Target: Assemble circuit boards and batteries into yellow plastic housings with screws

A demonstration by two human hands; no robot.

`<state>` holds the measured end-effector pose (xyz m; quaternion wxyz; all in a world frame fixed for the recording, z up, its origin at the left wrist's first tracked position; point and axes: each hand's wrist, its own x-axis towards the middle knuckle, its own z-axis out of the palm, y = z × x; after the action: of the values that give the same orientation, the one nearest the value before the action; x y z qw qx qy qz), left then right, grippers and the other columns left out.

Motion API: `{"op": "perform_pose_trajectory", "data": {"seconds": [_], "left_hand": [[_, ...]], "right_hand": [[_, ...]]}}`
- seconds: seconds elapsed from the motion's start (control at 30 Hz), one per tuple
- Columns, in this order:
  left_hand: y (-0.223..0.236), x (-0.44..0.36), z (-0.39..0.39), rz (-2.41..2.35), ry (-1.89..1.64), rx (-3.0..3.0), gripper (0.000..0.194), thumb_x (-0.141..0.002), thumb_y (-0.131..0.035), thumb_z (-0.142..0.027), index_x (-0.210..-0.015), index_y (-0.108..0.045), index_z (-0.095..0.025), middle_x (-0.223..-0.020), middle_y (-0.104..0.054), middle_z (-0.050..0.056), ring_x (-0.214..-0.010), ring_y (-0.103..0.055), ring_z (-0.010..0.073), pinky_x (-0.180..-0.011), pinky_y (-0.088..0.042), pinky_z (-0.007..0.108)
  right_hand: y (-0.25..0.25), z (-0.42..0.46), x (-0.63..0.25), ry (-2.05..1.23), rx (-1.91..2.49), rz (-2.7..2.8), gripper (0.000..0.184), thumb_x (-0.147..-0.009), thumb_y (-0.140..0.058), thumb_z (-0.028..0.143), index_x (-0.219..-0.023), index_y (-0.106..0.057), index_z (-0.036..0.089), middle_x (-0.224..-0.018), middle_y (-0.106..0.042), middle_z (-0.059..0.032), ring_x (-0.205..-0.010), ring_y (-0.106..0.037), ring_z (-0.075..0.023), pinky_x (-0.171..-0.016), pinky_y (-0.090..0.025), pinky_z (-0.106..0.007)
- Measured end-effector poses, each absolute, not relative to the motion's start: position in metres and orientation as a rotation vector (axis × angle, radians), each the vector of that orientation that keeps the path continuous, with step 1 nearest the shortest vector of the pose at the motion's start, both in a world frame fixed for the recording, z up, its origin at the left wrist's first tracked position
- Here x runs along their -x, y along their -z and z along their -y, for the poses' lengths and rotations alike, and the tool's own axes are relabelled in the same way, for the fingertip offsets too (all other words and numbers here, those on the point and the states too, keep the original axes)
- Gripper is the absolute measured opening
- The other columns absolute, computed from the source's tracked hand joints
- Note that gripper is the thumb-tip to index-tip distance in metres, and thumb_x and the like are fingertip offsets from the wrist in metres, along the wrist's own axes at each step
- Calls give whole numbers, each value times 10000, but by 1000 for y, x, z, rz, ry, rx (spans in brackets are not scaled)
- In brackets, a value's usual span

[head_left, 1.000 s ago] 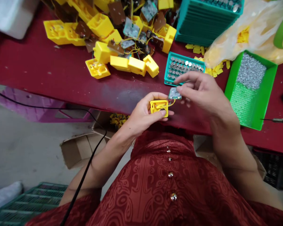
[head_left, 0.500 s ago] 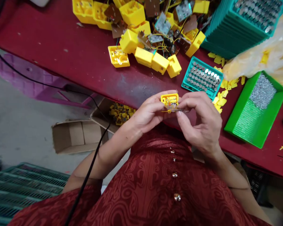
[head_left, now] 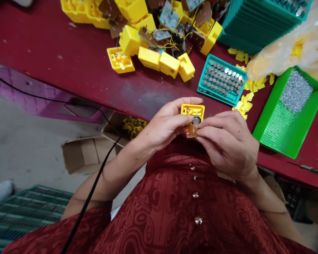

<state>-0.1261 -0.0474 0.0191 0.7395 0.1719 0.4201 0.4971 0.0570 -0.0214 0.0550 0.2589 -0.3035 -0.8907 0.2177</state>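
Yellow plastic box [head_left: 187, 110] sits gripped in left hand [head_left: 164, 120], lower middle of frame; right hand [head_left: 228, 144] pinches brown board [head_left: 191, 131] at its edge.

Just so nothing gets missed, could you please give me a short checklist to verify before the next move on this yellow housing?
1. Left hand grips the yellow plastic housing: ok.
2. Right hand holds the brown circuit board: ok.
3. Board lies within the housing: not ok, it sticks out past the lower edge.
4. Round metal part seated in the housing: cannot tell.
5. Wires at the board: cannot tell, fingers hide them.
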Motion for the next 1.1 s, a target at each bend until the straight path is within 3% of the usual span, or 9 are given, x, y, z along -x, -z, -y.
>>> {"op": "perform_pose_trajectory", "data": {"seconds": [0.13, 0.27, 0.43, 0.7, 0.87, 1.1], "left_hand": [[-23, 125, 46, -926, -1063, -377, 466, -753, -772, -153, -1208, -687, -196, -978, -726, 9, -831, -689, 146, -740, -557, 245], [-28, 121, 44, -922, -1046, -400, 360, -764, -751, -188, -1119, -694, -201, -939, -708, -5, -772, -657, 131, -672, -530, 230], [-28, 116, 41, -1006, -1051, -521, 330, -741, -797, -195, -1047, -674, -193, -898, -694, -9, -756, -629, 119, -708, -524, 227], [-31, 111, 38, -1040, -978, -484, 290, -826, -678, -204, -1116, -683, -192, -976, -733, 14, -751, -656, 125, -639, -506, 224], [-30, 110, 40, -986, -979, -529, 337, -827, -760, -232, -1154, -691, -191, -1081, -764, 40, -868, -712, 157, -754, -562, 253], [-30, 111, 38, -990, -966, -585, 364, -766, -815, -176, -1113, -707, -176, -1039, -776, 39, -908, -728, 161, -790, -580, 246]], "right_hand": [[-58, 22, -61, -582, 799, 2413, 153, -965, -668, 197, -954, -777, 304, -1028, -792, 0, -930, -696, -183, -881, -587, -384], [-58, 21, -63, -489, 763, 2435, 149, -980, -651, 192, -932, -764, 278, -1018, -789, 11, -914, -689, -169, -859, -579, -355], [-54, 19, -64, -360, 698, 2409, 118, -949, -687, 137, -952, -722, 249, -996, -804, 27, -868, -691, -150, -801, -572, -317], [-49, 21, -71, -365, 695, 2360, 104, -923, -712, 107, -953, -720, 206, -989, -810, -19, -867, -695, -173, -791, -589, -346], [-55, 23, -75, -377, 758, 2378, 111, -940, -685, 102, -972, -726, 201, -975, -804, -28, -872, -694, -174, -813, -586, -352], [-62, 24, -77, -364, 727, 2470, 80, -947, -695, 128, -960, -738, 193, -940, -786, -30, -857, -678, -188, -776, -568, -369]]}}
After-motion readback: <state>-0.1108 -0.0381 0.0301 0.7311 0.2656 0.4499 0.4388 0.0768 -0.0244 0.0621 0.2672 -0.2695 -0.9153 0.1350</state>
